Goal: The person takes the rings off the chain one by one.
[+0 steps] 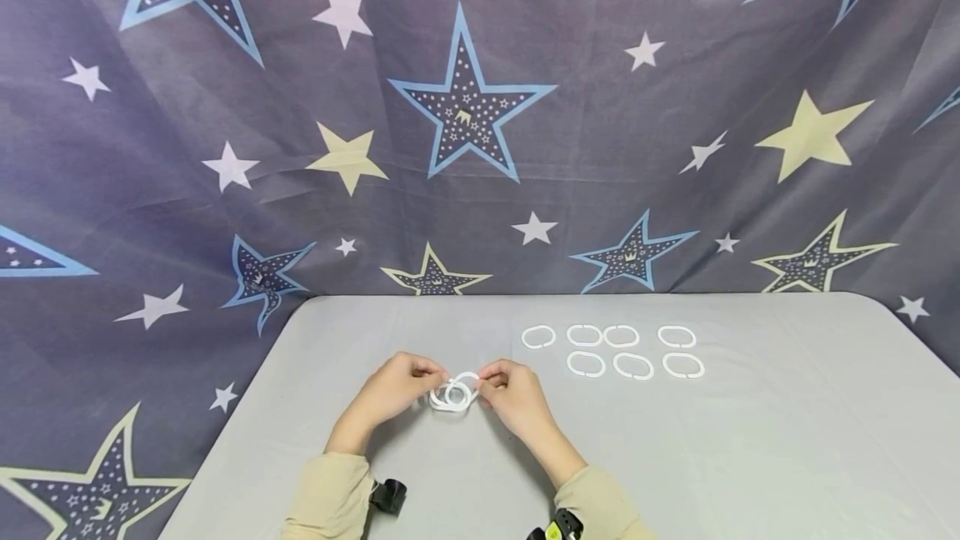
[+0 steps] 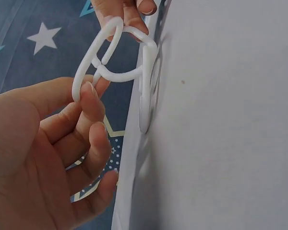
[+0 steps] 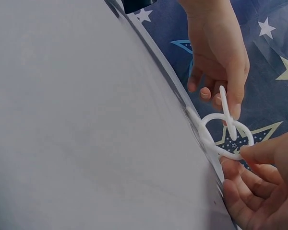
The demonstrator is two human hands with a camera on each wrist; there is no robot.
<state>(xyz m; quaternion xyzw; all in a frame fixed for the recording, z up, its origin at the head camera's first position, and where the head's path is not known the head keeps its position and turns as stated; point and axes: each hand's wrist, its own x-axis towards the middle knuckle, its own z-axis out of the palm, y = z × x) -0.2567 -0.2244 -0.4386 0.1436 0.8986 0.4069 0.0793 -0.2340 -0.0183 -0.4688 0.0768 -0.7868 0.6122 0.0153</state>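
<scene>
My left hand (image 1: 386, 392) pinches a white oval curtain ring (image 2: 90, 53) between thumb and index finger; its other fingers are loosely bent. Facing it, my right hand (image 1: 513, 398) pinches a second white ring (image 3: 215, 116) at its edge. In the left wrist view these two rings cross, one passing through the other, near a small split in the plastic. More white ring (image 2: 145, 91) hangs from the second one on the table side, seen nearly edge-on. In the head view the held rings (image 1: 447, 409) overlap in a small cluster between both hands.
Several loose white oval rings (image 1: 677, 327) lie in two rough rows on the grey-covered table (image 1: 750, 448), beyond my right hand. A dark curtain with star prints (image 1: 570, 40) hangs behind the table. Black wrist devices (image 1: 389, 496) sit at both sleeves.
</scene>
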